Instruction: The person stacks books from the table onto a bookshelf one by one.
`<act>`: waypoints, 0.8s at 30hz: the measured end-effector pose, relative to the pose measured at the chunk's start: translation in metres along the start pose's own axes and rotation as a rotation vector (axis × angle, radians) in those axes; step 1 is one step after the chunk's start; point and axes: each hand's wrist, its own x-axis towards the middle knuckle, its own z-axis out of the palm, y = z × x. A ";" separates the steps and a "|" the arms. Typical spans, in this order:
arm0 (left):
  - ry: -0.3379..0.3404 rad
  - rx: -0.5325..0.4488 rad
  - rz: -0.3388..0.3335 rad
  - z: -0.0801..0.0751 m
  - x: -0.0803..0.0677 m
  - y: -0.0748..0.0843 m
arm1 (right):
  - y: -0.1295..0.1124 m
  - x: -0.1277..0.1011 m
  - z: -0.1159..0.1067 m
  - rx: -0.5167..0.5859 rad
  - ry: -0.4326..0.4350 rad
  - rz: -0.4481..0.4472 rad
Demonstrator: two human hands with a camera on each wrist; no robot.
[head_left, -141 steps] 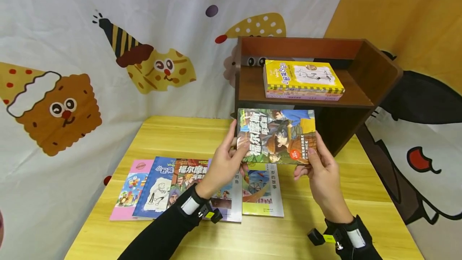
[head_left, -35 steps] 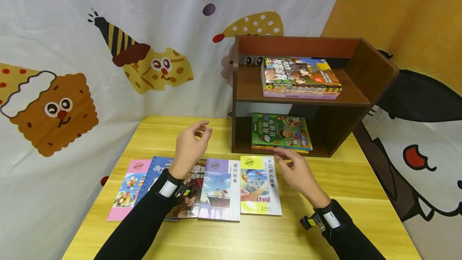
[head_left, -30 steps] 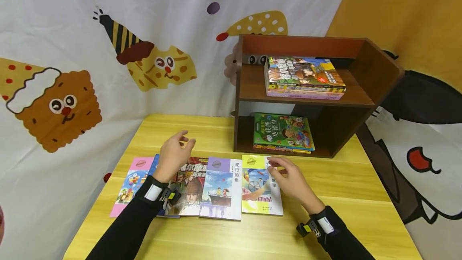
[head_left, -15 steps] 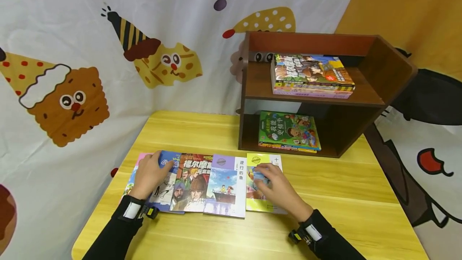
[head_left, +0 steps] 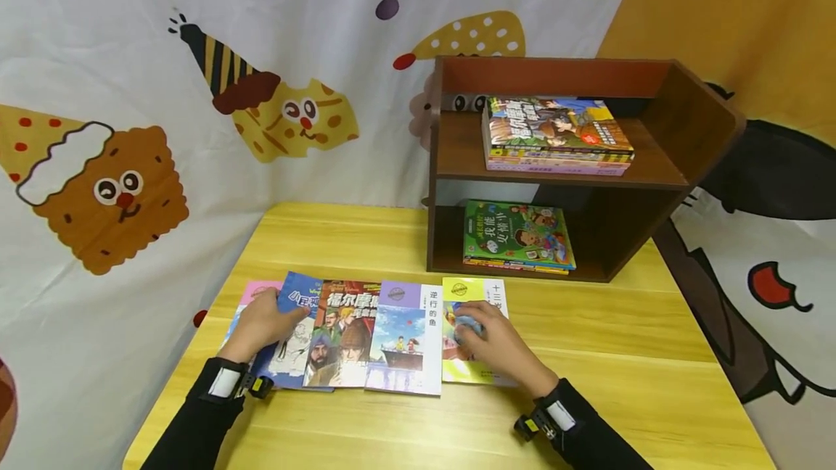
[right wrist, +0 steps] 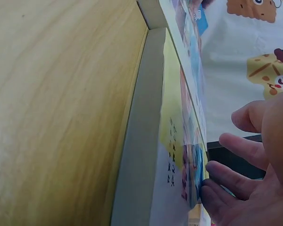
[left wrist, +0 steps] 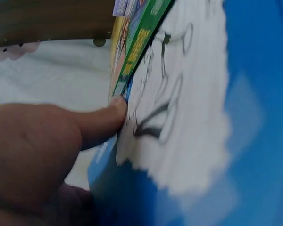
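Several books lie in an overlapping row on the table. My left hand (head_left: 261, 323) grips the left edge of the blue book (head_left: 302, 354), and that edge is tipped up. In the left wrist view the thumb (left wrist: 104, 120) lies on its white drawing panel, the other fingers mostly hidden behind it. A pink book (head_left: 260, 287) is partly covered by this hand. To the right come the brown detective book (head_left: 346, 339) and a purple-and-white book (head_left: 408, 339). My right hand (head_left: 499, 343) is over the yellow-and-white book (head_left: 464, 372), fingers loosely bent and holding nothing.
A dark brown two-level shelf (head_left: 679, 129) stands at the back right of the wooden table (head_left: 588, 412). Its upper level bears a book stack (head_left: 558, 129) topped by a detective book; a green-topped stack (head_left: 519, 234) lies below. A patterned cloth (head_left: 313, 13) hangs behind.
The detective book that both hands held earlier now lies on the upper shelf stack. Both hands have come down to the row; the left has taken the blue book's edge and tipped it up.
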 end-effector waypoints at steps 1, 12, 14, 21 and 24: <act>-0.009 -0.001 -0.001 -0.001 0.000 0.000 | 0.000 0.000 0.000 0.006 -0.003 0.006; 0.195 -0.001 0.079 -0.022 -0.021 0.024 | 0.003 -0.001 -0.003 0.071 0.018 0.060; 0.271 0.005 0.105 -0.029 -0.026 0.030 | 0.002 -0.002 -0.004 0.103 0.037 0.079; 0.546 -0.063 0.248 -0.046 -0.036 0.053 | -0.003 -0.003 -0.012 0.191 0.097 0.122; 0.613 -0.176 0.301 -0.049 -0.035 0.069 | -0.006 -0.003 -0.016 0.199 0.102 0.116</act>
